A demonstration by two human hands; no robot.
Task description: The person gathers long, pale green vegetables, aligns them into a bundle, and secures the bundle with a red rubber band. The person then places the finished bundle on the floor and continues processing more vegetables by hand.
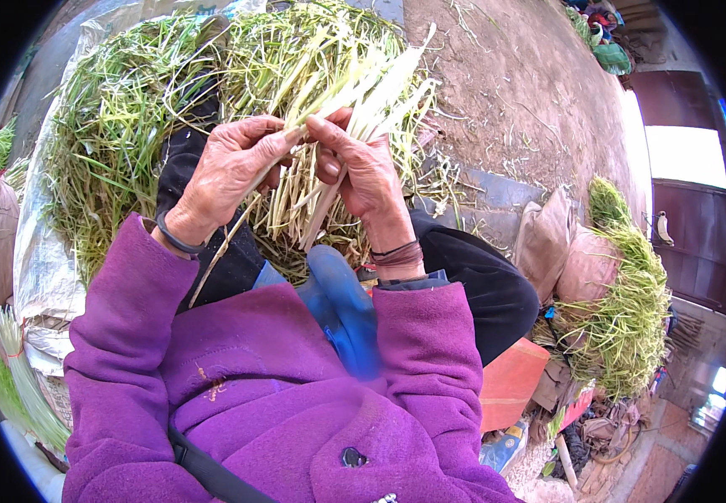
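My left hand [237, 160] pinches a pale green stalk between thumb and fingers; its lower end hangs past the wrist. Beside it, my right hand [357, 163] holds a bundle of whitish plant stalks [382, 94] fanned up and to the right, and its thumb and fingertip meet the stalk at my left thumb. Under both hands lies a heap of cut green and yellow stalks [259, 69] over and between my legs. The exact kind of plant cannot be told. A blue rubber-like item [341, 302] rests in my lap below the hands.
Loose green leaves [111, 119] lie heaped on a white woven sheet [42, 251] at left. A tied bundle of pale stalks [17, 342] stands at lower left. At right are a pink sack [589, 264], more greens [627, 320] and a red-orange panel [511, 383]. Bare ground [495, 82] bears scattered scraps.
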